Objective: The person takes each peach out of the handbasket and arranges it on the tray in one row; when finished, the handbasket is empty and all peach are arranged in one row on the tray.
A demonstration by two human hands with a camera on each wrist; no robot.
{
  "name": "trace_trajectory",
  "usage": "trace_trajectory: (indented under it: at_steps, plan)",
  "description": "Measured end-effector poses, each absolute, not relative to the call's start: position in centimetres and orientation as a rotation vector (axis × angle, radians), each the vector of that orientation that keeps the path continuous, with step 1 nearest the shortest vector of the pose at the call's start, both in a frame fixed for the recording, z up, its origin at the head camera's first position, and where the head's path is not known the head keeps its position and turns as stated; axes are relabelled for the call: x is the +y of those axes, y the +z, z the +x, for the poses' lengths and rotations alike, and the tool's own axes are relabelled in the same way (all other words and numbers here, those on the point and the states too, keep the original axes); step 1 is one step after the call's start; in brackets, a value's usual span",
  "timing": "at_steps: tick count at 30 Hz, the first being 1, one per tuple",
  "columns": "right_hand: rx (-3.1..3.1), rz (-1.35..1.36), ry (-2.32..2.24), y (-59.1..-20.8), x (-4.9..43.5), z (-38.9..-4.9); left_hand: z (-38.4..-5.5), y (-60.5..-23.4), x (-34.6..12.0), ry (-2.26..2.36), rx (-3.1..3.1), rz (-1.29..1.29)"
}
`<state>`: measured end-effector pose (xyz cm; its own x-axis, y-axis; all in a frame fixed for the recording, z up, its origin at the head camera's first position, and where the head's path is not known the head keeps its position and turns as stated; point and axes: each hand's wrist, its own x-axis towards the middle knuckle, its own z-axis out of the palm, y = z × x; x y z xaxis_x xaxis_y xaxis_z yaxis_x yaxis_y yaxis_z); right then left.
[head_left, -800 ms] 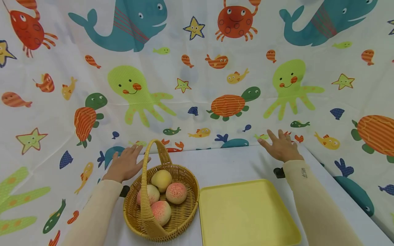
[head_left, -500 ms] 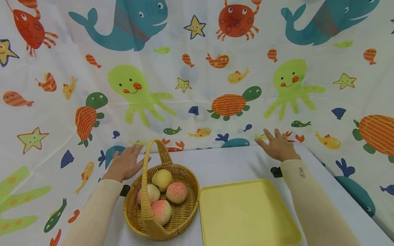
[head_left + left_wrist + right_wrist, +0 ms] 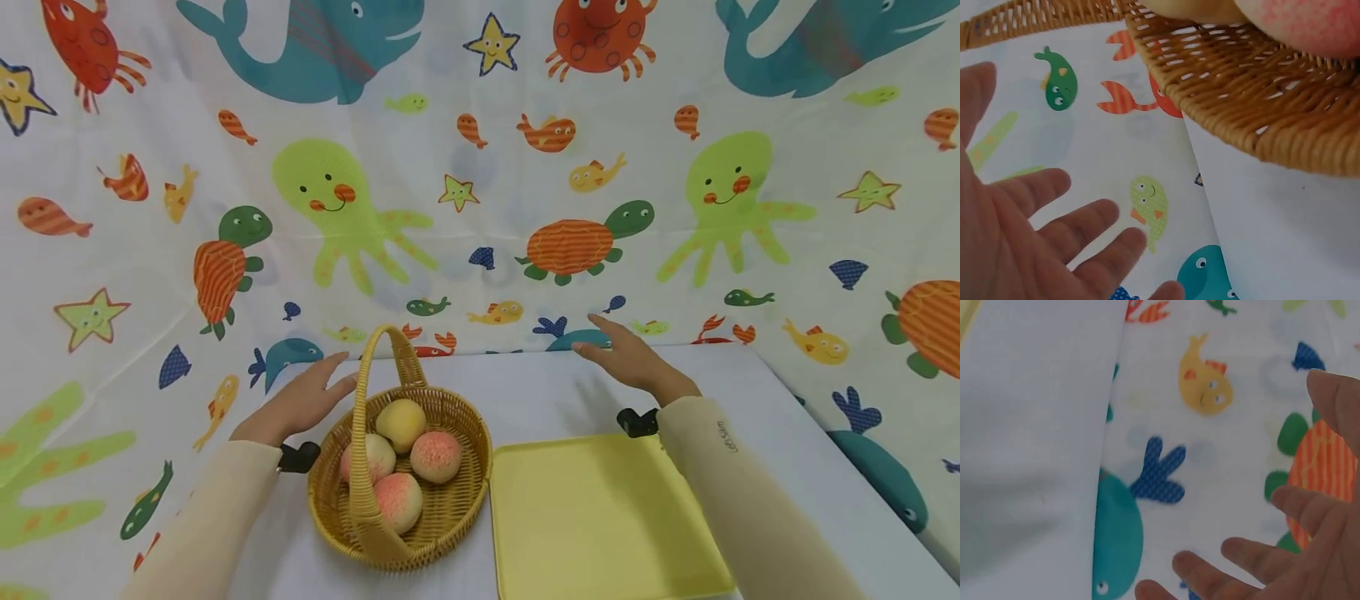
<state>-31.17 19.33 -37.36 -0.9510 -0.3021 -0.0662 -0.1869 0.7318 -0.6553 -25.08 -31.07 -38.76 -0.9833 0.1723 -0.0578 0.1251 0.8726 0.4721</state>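
Observation:
A round wicker basket (image 3: 474,492) with a tall handle stands left of centre in the head view, holding several peaches (image 3: 435,457), one of them yellower than the rest. My left hand (image 3: 300,404) is just left of the basket, fingers extended and holding nothing. In the left wrist view its spread fingers (image 3: 1091,222) are apart from the basket's woven rim (image 3: 1272,134). My right hand (image 3: 633,358) hovers beyond the tray's far edge, fingers straight, with nothing in it. The right wrist view shows its fingers (image 3: 1210,575) spread too.
A shallow yellow tray (image 3: 600,517) lies right of the basket, its right side partly covered by the right sleeve (image 3: 750,500). Both rest on a white table (image 3: 517,392). Behind and at the sides hangs a white cloth (image 3: 465,242) printed with sea animals.
My right hand has moved left, toward the middle of the table. My left hand has turned and shifted slightly. The head view has tilted down a little; basket and tray stay put.

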Motion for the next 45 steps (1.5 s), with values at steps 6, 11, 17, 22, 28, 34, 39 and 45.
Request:
trace_trajectory:
  at_steps: [6, 11, 17, 22, 28, 34, 39, 45]
  plan:
    - [2.582, -0.494, -1.17, -37.4, 14.9, -29.9, -23.7, -39.2, -31.0, 0.874, 2.861, 0.185]
    - [2.443, -0.621, -1.235, -37.7, 11.3, -28.7, -22.5, -40.3, -31.1, 0.999, 2.782, 0.144]
    - [2.241, -0.693, -1.308, -38.5, 7.9, -27.7, -21.3, -41.7, -31.3, 1.094, 2.683, 0.098]
    - [2.179, -0.709, -1.33, -39.0, 6.2, -27.4, -20.4, -42.5, -31.8, 1.159, 2.584, 0.04]
    - [2.141, -0.774, -1.323, -39.6, 4.3, -27.2, -19.2, -43.4, -32.2, 1.305, 2.46, 0.004]
    - [2.128, -0.794, -1.287, -39.9, 2.4, -27.0, -18.7, -44.4, -32.8, 1.438, 2.36, -0.007]
    - [2.17, -0.805, -1.17, -40.2, 1.1, -27.1, -18.2, -44.9, -33.0, 1.476, 2.31, -0.024]
    - [2.265, -0.812, -0.98, -40.7, -0.2, -26.9, -17.8, -45.1, -33.4, 1.537, 2.247, -0.033]
